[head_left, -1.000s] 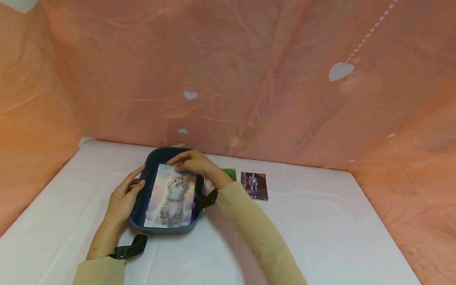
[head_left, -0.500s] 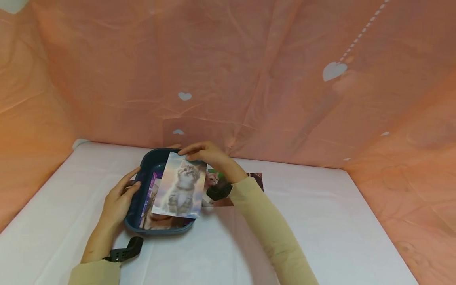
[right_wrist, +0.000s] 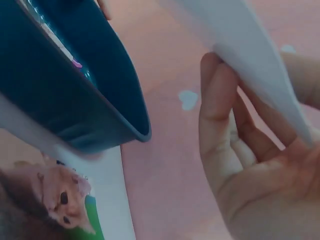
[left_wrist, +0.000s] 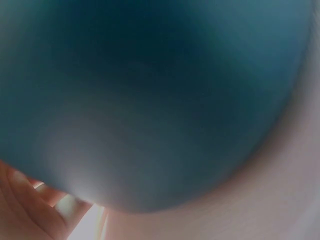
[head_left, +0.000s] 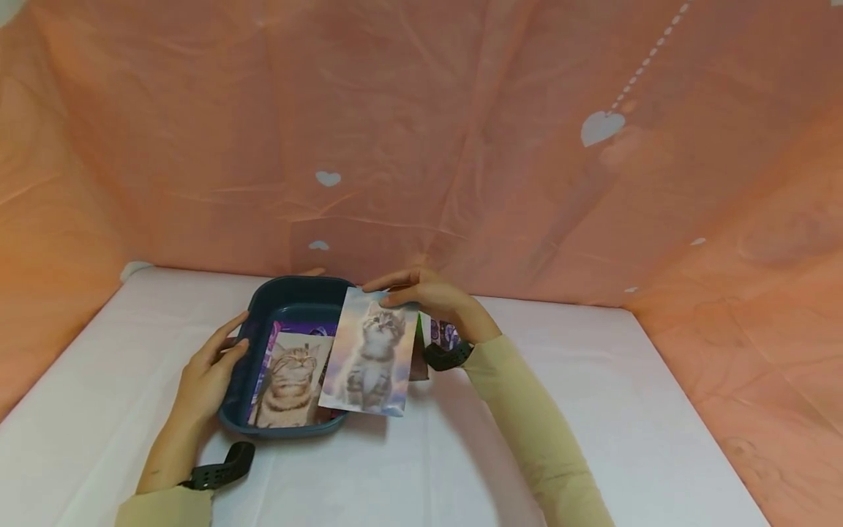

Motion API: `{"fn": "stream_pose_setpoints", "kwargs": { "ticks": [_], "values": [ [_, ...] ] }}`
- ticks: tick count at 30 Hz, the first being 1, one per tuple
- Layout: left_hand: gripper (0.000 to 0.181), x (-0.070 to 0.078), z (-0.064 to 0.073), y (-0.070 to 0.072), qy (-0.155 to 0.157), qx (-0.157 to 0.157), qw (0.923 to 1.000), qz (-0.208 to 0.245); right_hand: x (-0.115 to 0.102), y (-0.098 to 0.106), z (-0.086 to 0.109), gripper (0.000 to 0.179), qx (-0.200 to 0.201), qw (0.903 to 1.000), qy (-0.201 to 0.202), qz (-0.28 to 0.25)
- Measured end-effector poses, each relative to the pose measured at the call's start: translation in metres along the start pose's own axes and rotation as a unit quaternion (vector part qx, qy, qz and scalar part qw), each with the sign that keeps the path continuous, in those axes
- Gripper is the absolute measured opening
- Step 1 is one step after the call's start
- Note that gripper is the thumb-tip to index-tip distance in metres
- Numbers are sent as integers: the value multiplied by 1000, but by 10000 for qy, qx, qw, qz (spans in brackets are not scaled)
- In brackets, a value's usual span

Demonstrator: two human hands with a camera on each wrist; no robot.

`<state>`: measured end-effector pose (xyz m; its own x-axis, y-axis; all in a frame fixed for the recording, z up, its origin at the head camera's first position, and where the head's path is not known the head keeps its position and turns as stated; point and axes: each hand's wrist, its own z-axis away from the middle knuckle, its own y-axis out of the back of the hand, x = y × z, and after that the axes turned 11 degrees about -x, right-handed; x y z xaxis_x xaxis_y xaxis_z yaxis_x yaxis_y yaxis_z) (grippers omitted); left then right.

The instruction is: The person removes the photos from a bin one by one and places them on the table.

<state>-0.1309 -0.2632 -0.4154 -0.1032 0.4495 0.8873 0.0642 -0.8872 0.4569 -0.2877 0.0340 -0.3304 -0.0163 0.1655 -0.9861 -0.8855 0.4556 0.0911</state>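
Observation:
In the head view my right hand pinches the top edge of a kitten picture card, its fingers behind the card in the right wrist view. The card hangs over the right side of a dark blue plastic tray, overlapping its rim. Inside the tray lies a tabby cat picture card on top of purple-edged cards. My left hand grips the tray's left side, thumb and fingertips at the rim. The left wrist view is mostly filled by the blurred tray wall.
Right of the tray, a picture card with a pink hairless cat lies on the white-covered table. Another dark picture card shows partly behind the right wrist. A pink-orange sheet with pale hearts hangs behind.
My right hand has lifted the kitten card out of the tray and carried it rightward, uncovering the tabby cat card beneath. My left hand stays on the tray's side.

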Motion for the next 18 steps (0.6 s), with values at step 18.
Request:
{"fn": "stream_pose_setpoints", "kwargs": {
  "ticks": [18],
  "values": [
    [51, -3, 1, 12, -114, 92, 9998, -147, 29, 33, 70, 40, 611, 9960, 247, -606]
  ]
}}
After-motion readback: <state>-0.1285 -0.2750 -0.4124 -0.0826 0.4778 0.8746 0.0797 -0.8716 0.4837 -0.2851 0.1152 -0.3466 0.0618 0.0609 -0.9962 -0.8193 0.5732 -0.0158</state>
